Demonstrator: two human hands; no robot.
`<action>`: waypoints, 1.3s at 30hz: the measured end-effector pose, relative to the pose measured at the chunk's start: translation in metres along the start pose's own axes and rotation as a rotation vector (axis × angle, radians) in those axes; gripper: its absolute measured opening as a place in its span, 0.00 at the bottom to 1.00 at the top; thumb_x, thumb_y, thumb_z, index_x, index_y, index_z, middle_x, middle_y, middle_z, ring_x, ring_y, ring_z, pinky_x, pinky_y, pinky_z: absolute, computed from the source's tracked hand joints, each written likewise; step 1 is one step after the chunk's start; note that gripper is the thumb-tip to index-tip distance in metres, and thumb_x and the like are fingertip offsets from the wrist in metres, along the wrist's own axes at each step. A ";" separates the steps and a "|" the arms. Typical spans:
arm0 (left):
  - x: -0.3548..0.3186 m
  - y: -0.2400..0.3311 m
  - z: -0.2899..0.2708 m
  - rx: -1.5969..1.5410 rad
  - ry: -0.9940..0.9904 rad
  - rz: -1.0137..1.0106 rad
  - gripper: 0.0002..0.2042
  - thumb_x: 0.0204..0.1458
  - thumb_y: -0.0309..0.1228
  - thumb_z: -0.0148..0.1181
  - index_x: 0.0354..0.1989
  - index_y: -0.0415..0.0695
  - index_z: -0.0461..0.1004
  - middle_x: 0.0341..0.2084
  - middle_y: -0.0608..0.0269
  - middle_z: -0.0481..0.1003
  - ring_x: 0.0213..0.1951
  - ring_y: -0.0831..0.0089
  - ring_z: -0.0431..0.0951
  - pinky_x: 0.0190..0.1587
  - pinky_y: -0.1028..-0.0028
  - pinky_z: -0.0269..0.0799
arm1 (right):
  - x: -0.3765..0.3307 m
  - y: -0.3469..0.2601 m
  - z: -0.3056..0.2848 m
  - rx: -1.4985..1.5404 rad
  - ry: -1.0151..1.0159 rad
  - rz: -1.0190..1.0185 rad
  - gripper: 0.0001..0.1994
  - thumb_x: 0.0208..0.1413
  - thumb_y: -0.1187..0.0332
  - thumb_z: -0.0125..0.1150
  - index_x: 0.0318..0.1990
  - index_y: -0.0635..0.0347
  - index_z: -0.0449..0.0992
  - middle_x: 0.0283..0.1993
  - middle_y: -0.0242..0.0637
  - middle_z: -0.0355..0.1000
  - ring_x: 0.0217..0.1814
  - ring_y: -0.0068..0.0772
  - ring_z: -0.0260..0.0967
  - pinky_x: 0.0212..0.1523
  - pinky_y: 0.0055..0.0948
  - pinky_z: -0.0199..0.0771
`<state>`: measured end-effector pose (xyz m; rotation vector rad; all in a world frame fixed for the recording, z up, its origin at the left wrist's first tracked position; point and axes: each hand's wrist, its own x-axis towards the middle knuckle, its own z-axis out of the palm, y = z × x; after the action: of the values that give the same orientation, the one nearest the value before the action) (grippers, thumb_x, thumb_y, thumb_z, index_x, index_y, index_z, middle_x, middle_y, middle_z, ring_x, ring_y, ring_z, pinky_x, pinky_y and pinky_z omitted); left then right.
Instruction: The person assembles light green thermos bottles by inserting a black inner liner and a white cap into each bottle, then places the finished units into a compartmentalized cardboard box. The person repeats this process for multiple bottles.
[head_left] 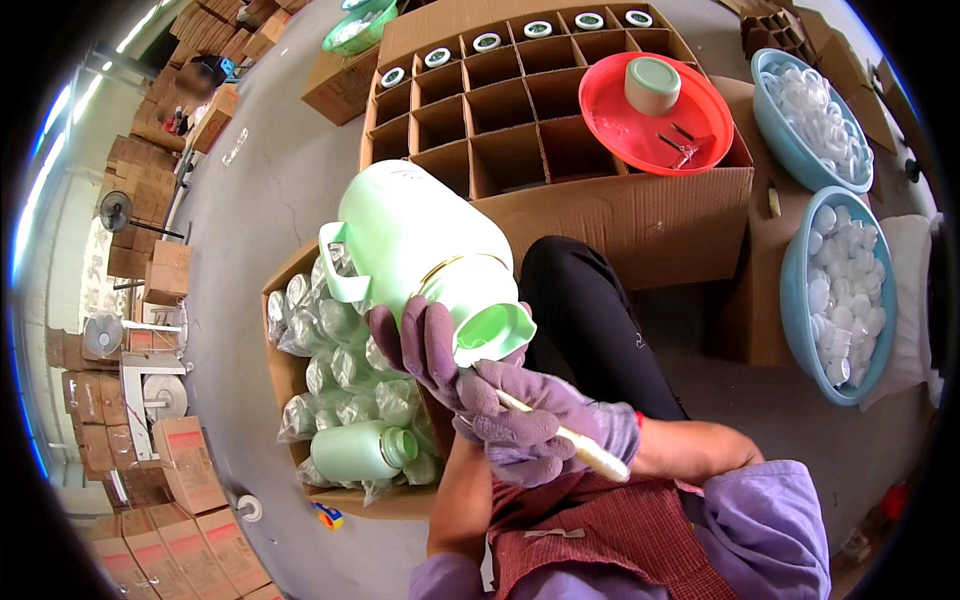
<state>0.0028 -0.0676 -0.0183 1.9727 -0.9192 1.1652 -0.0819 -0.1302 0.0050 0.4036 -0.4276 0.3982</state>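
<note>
A pale green vacuum jug [420,225] with a side handle lies tilted in front of me, its open mouth facing down toward my body. My left hand [428,350], in a purple-grey glove, is closed around the jug's neck from below. In my right hand [545,415], gloved alike, is a slim pale yellow stick-like tool [590,452]; its working end is hidden near the fingers, close to the jug's rim. Down to the left, another green jug without a lid [355,452] rests on plastic-wrapped jugs [340,365] in an open carton [283,385].
Ahead stands a large divided carton [620,215], with several lidded containers in its far row. On it sits a red tray [610,125] holding a green lid [652,85] and small snips [682,150]. Two blue basins of plastic parts [795,300] [765,110] stand at right.
</note>
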 end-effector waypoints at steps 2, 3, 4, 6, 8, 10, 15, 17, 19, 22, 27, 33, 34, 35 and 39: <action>0.005 0.009 -0.001 0.112 -0.036 -0.039 0.34 0.50 0.45 0.70 0.59 0.39 0.63 0.55 0.54 0.66 0.62 0.51 0.64 0.64 0.43 0.61 | 0.008 0.017 -0.011 0.176 -0.131 -0.101 0.13 0.72 0.59 0.39 0.48 0.58 0.66 0.20 0.22 0.59 0.13 0.17 0.55 0.19 0.23 0.61; 0.004 0.004 0.001 0.123 -0.043 0.013 0.35 0.49 0.46 0.71 0.59 0.39 0.63 0.55 0.54 0.66 0.61 0.52 0.65 0.64 0.42 0.61 | 0.011 0.026 -0.015 0.304 -0.208 -0.135 0.16 0.73 0.57 0.36 0.45 0.58 0.68 0.20 0.22 0.59 0.13 0.18 0.55 0.19 0.24 0.61; 0.005 -0.001 0.003 0.134 -0.051 0.068 0.36 0.48 0.47 0.72 0.58 0.39 0.62 0.54 0.54 0.66 0.61 0.53 0.65 0.64 0.40 0.61 | 0.011 0.025 -0.014 0.330 -0.112 -0.140 0.17 0.73 0.56 0.36 0.43 0.57 0.68 0.19 0.23 0.59 0.12 0.20 0.55 0.19 0.24 0.62; -0.001 -0.026 0.006 0.066 -0.037 0.207 0.33 0.50 0.45 0.67 0.58 0.38 0.63 0.54 0.53 0.67 0.61 0.52 0.65 0.64 0.43 0.62 | 0.010 0.017 -0.001 0.320 0.201 -0.134 0.20 0.72 0.51 0.37 0.39 0.56 0.70 0.16 0.26 0.60 0.12 0.26 0.56 0.19 0.24 0.64; 0.003 -0.007 0.004 0.010 -0.012 0.117 0.25 0.58 0.40 0.51 0.59 0.35 0.65 0.57 0.51 0.68 0.63 0.49 0.65 0.63 0.49 0.64 | 0.000 0.004 0.018 -0.094 0.454 -0.177 0.19 0.72 0.53 0.37 0.39 0.55 0.70 0.14 0.26 0.60 0.12 0.27 0.58 0.21 0.25 0.66; 0.008 0.006 0.008 -0.024 0.033 0.023 0.22 0.63 0.35 0.41 0.59 0.32 0.66 0.57 0.48 0.69 0.63 0.46 0.66 0.63 0.53 0.65 | 0.000 -0.005 0.045 -0.566 0.628 -0.171 0.15 0.71 0.59 0.38 0.42 0.58 0.69 0.17 0.26 0.63 0.16 0.24 0.60 0.23 0.24 0.67; 0.005 -0.015 0.005 -0.032 -0.106 0.143 0.21 0.64 0.42 0.50 0.58 0.40 0.65 0.56 0.54 0.68 0.63 0.49 0.64 0.66 0.45 0.60 | -0.007 -0.026 0.050 -1.468 0.521 -0.286 0.10 0.68 0.66 0.44 0.42 0.63 0.69 0.22 0.31 0.66 0.20 0.26 0.66 0.28 0.24 0.71; -0.005 -0.025 0.001 -0.044 -0.162 0.151 0.19 0.66 0.42 0.46 0.57 0.43 0.67 0.57 0.57 0.67 0.65 0.49 0.62 0.67 0.44 0.57 | 0.000 -0.033 0.059 -1.219 0.529 -0.170 0.11 0.68 0.65 0.45 0.40 0.65 0.69 0.21 0.36 0.68 0.20 0.31 0.68 0.29 0.27 0.73; -0.011 -0.027 0.001 -0.041 -0.198 0.136 0.18 0.66 0.43 0.46 0.56 0.44 0.68 0.57 0.58 0.67 0.65 0.49 0.60 0.68 0.43 0.55 | 0.011 -0.029 0.084 -0.989 0.805 0.032 0.14 0.67 0.62 0.46 0.37 0.67 0.69 0.21 0.41 0.68 0.20 0.36 0.69 0.29 0.33 0.74; -0.001 -0.020 -0.003 -0.054 -0.251 0.147 0.26 0.61 0.43 0.54 0.63 0.43 0.61 0.58 0.53 0.66 0.64 0.47 0.62 0.67 0.43 0.54 | 0.010 -0.035 0.079 -1.499 0.862 0.176 0.14 0.66 0.64 0.47 0.35 0.67 0.70 0.20 0.42 0.67 0.21 0.35 0.70 0.27 0.34 0.74; 0.010 -0.020 0.001 -0.067 -0.331 0.174 0.31 0.52 0.44 0.66 0.60 0.40 0.66 0.59 0.54 0.66 0.66 0.48 0.59 0.68 0.45 0.51 | -0.014 -0.047 0.051 -3.015 0.269 -0.004 0.07 0.51 0.68 0.57 0.31 0.63 0.73 0.22 0.41 0.70 0.23 0.40 0.73 0.24 0.36 0.72; 0.024 -0.026 0.006 -0.180 -0.326 -0.041 0.40 0.37 0.44 0.78 0.60 0.41 0.67 0.59 0.57 0.66 0.67 0.48 0.57 0.69 0.48 0.51 | -0.005 -0.075 0.105 -2.764 0.707 0.051 0.08 0.59 0.65 0.55 0.31 0.59 0.74 0.24 0.50 0.72 0.31 0.56 0.73 0.32 0.49 0.74; 0.028 -0.030 0.003 -0.199 -0.329 -0.065 0.41 0.37 0.43 0.78 0.61 0.41 0.66 0.59 0.56 0.66 0.67 0.48 0.57 0.69 0.48 0.52 | -0.009 -0.095 0.101 -2.791 0.825 -0.040 0.08 0.59 0.65 0.55 0.31 0.59 0.74 0.23 0.49 0.71 0.32 0.57 0.73 0.34 0.48 0.74; 0.033 -0.031 -0.001 -0.230 -0.329 -0.086 0.42 0.36 0.42 0.79 0.62 0.41 0.65 0.60 0.55 0.65 0.66 0.48 0.58 0.69 0.48 0.53 | -0.013 -0.122 0.098 -2.873 0.881 -0.154 0.09 0.59 0.65 0.56 0.30 0.59 0.74 0.23 0.50 0.72 0.32 0.56 0.74 0.34 0.48 0.74; 0.044 -0.009 0.000 -0.724 -0.108 -0.561 0.42 0.42 0.32 0.76 0.67 0.40 0.60 0.63 0.53 0.62 0.67 0.51 0.58 0.69 0.50 0.56 | -0.036 -0.269 0.085 -3.518 1.086 -0.248 0.13 0.60 0.58 0.56 0.34 0.58 0.76 0.24 0.46 0.75 0.29 0.49 0.76 0.29 0.45 0.75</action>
<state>0.0260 -0.0727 0.0197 1.5344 -0.6410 0.3343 -0.0183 -0.4062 -0.0189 3.0007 -0.4904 0.7838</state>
